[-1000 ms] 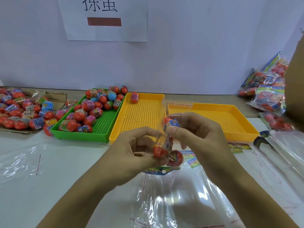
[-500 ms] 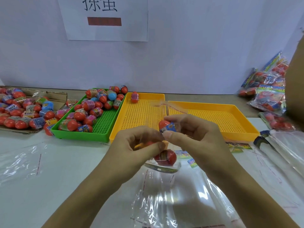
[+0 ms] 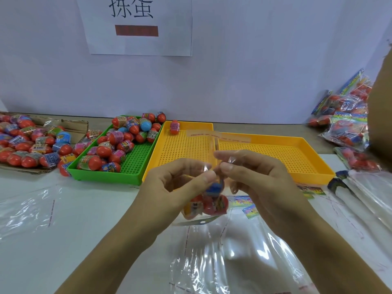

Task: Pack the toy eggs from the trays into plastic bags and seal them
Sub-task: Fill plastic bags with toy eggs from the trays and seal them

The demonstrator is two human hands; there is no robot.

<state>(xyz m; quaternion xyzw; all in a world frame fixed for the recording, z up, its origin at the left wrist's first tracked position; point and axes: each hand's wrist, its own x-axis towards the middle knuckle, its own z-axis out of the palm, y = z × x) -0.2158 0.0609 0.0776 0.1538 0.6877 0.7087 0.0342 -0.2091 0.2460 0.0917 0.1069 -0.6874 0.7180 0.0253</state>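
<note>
- Left hand [image 3: 180,187]: fingers curled, thumb and forefinger pinching the upper part of a small clear plastic bag [image 3: 203,209] held above the white table [image 3: 84,209].
- Right hand [image 3: 258,183]: thumb and forefinger pinching the same bag just beside the left thumb tip; the two thumbs nearly touch.
- The bag's clear adhesive flap with a line of red print [image 3: 218,135] stands up above both hands, in front of the yellow trays.
- Inside the bag, hanging below the hands: red toy eggs with colourful printed wraps [image 3: 214,203]; the count is unclear, at least two red shapes and a blue patch. A printed card strip shows at the bag's bottom edge.
- Green perforated plastic tray [image 3: 129,166], behind and left of the hands: many loose red and blue wrapped eggs, piled toward its far and left parts.
- Near yellow perforated plastic tray [image 3: 182,145]: a single red wrapped egg [image 3: 175,127] at its far left corner.
- Second yellow perforated tray [image 3: 292,153]: to the right, touching the first.
- Flattened brown cardboard [image 3: 76,126] at far left carries a heap of further wrapped eggs [image 3: 25,143].
- Pile of filled bags of eggs [image 3: 347,122] at far right against the wall.
- Loose clear empty bags [image 3: 244,262] lie on the table beneath the forearms; more to the left and right.
- White paper sign with black characters [image 3: 135,24] on the wall.
</note>
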